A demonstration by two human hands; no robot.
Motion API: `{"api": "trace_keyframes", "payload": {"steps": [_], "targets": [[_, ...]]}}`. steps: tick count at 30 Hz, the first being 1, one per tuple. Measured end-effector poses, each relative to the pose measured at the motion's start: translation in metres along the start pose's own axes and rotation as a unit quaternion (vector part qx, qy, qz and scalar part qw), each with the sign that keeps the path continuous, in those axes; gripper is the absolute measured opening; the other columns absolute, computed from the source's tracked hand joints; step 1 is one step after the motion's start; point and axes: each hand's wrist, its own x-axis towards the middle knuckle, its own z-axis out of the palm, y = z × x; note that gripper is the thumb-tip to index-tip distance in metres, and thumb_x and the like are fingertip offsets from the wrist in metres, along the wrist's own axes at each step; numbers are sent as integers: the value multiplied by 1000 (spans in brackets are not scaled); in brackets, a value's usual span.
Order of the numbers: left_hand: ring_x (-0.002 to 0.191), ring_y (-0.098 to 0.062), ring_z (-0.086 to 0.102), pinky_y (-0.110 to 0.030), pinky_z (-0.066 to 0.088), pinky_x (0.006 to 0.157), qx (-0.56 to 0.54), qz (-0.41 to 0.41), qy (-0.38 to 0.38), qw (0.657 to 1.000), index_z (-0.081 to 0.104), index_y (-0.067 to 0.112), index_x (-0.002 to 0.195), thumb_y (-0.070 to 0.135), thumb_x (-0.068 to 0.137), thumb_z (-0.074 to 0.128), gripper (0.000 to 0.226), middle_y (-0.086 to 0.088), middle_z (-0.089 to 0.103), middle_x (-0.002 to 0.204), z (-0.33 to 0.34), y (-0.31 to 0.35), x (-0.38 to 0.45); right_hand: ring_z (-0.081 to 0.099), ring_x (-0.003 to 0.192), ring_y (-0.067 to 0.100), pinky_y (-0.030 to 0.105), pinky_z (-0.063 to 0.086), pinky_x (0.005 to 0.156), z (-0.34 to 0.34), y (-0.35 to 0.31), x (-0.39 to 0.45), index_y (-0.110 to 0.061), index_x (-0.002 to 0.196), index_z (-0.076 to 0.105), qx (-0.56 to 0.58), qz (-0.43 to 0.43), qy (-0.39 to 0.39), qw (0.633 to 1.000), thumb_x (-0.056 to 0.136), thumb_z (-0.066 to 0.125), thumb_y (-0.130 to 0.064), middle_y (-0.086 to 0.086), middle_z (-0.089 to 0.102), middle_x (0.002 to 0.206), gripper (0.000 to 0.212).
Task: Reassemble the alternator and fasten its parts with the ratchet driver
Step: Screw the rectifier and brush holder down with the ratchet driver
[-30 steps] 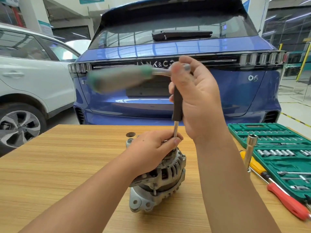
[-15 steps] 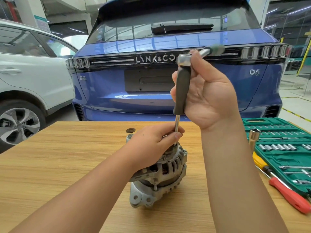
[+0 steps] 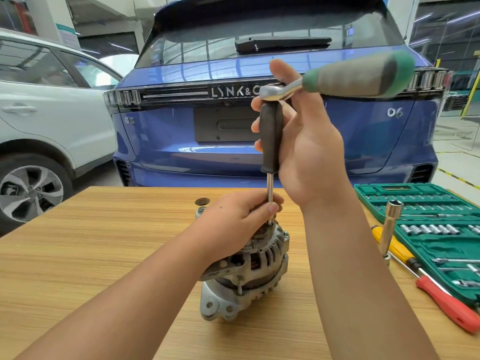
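Head view looks down on a grey cast-metal alternator standing on its pulley end near the middle of the light wooden table. The left hand rests on top of it, fingers curled and pinching the thin steel shaft of a black-handled extension driver that stands upright on the alternator's top. The right hand grips the black handle, thumb raised behind the chrome head of a green-and-grey-handled ratchet, which sits on the driver's top and points to the right. Just behind the alternator lie a small dark round cap and a small metal part, mostly hidden by the left hand. To the right stand a tall chrome deep socket, a yellow-handled screwdriver and a red-handled screwdriver, beside an open green socket set case. Beyond the table are a blue hatchback car and a white car.
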Motion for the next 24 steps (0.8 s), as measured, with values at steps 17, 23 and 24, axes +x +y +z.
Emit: {"api": "trace_keyframes", "payload": {"steps": [17, 23, 24], "targets": [[100, 22, 54, -15, 43, 86, 19, 19, -3, 1000, 61, 52, 121, 47, 105, 49, 21, 37, 66, 102, -1, 2, -2, 64, 78, 12, 22, 47, 63, 5, -7, 2, -12, 101, 70, 35, 85, 72, 993, 101, 52, -35, 2, 73, 101, 30], [108, 17, 58, -29, 50, 104, 3, 15, -3, 1000, 61, 50, 129, 44, 105, 51, 27, 34, 68, 114, 0, 2, -4, 58, 80, 14, 25, 47, 68, -3, -12, 1, -14, 104, 60, 132, 107, 14, 985, 81, 62, -21, -1, 67, 88, 25], [109, 16, 58, -29, 50, 103, 3, 14, -3, 1000, 61, 50, 128, 44, 104, 50, 27, 34, 68, 113, 0, 2, -3, 58, 82, 15, 27, 46, 69, -4, -11, 0, -17, 102, 58, 123, 89, 12, 988, 82, 64, -18, -1, 68, 89, 21]]}}
